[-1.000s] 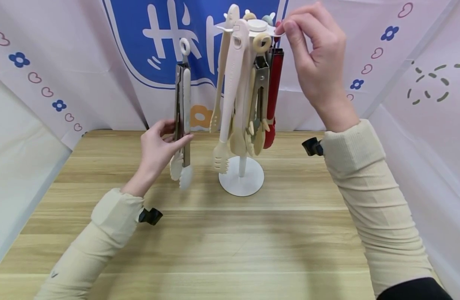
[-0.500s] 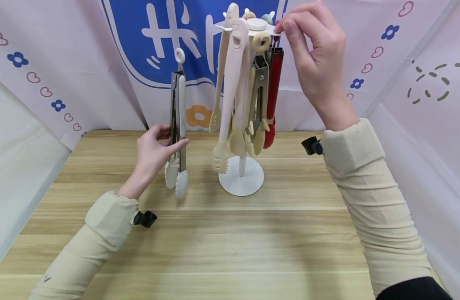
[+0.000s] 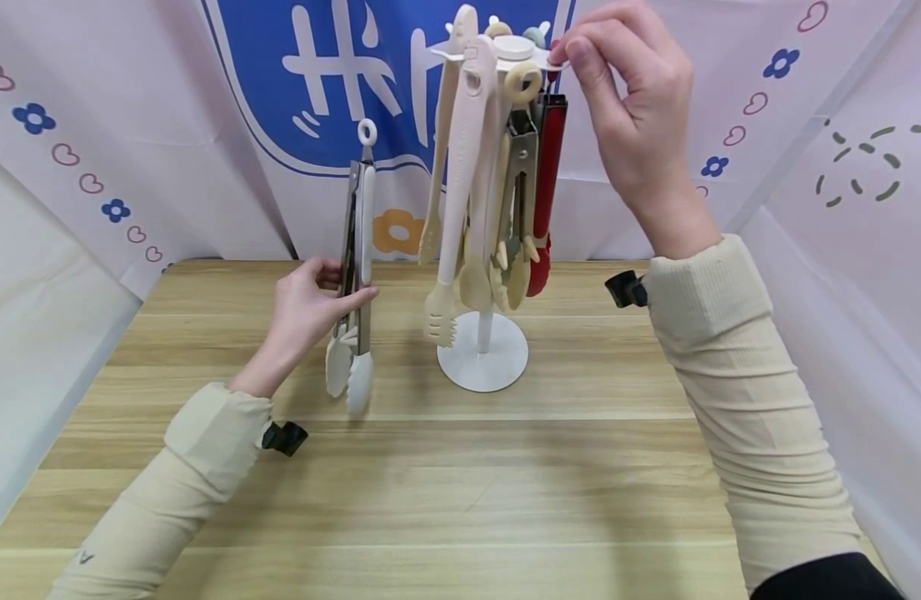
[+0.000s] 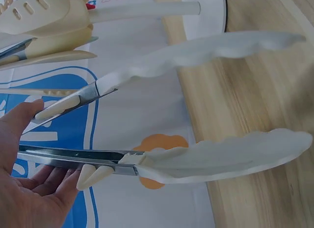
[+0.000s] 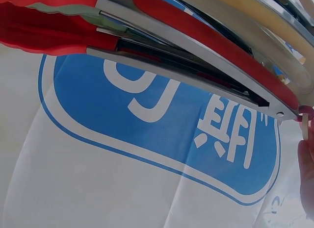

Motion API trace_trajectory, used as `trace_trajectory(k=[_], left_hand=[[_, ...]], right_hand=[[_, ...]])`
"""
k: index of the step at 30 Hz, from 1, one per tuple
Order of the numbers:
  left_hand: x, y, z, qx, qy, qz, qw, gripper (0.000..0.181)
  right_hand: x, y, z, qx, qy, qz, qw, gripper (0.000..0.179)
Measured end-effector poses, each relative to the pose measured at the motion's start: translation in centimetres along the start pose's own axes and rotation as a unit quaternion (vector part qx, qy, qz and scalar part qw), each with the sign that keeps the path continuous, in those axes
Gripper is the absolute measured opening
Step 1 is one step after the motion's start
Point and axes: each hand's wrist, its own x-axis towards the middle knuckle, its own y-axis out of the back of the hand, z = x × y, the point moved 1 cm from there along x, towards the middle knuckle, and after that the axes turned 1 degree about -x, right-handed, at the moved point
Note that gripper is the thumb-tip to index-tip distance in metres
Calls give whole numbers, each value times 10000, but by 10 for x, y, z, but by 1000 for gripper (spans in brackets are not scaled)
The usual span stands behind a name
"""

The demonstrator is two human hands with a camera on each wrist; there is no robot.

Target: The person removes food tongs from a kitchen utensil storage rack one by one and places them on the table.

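Gripping white-handled steel tongs (image 3: pixel 367 223) tip-down w/ L hand (image 3: pixel 304 302), left of round-based white utensil stand (image 3: pixel 484 372), while pinching same stand up top w/ R hand (image 3: pixel 646 112), prob. to steady it.

The bench (image 3: pixel 460 454) has a pale wood-grain top, its lighter and darker bands running from side to side, with a straight far edge and a left edge that slants outward toward the near side. Toward the far edge, around the middle of its width, a white stand (image 3: pixel 484 335) rests directly on the surface, its round base (image 3: pixel 484 372) lying flat and its slim pole (image 3: pixel 485 343) rising upright. Soft shadows (image 3: pixel 388 471) fall across the top, and a faint slanting line marks it in front of the stand.
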Motion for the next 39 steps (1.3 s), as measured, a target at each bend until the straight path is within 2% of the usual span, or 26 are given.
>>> trace_trajectory(k=[5,8,13,19,27,32,39], left_hand=[[0,-2,-4,107,194,-210,9995,58],[0,-3,-7,231,209,-278,9991,57],[-1,-4,-11,350,223,-377,9984,57],[-2,-2,-17,475,381,-591,9964,57],[-3,-3,-22,932,625,-973,9889,53],[-5,-6,-27,1028,756,-1179,9848,53],[-7,-11,-34,1139,939,-1382,9793,54]], right_hand=[[-1,1,1,-65,-36,-8,10000,15],[-2,1,1,-115,-119,-13,9999,14],[-2,2,1,-129,0,-28,9999,15],[-1,2,0,-84,50,-23,9999,16],[-2,3,0,-89,-2,-43,10000,17],[-1,2,0,-130,5,-100,9999,17],[0,0,-1,-247,-288,-97,9992,15]])
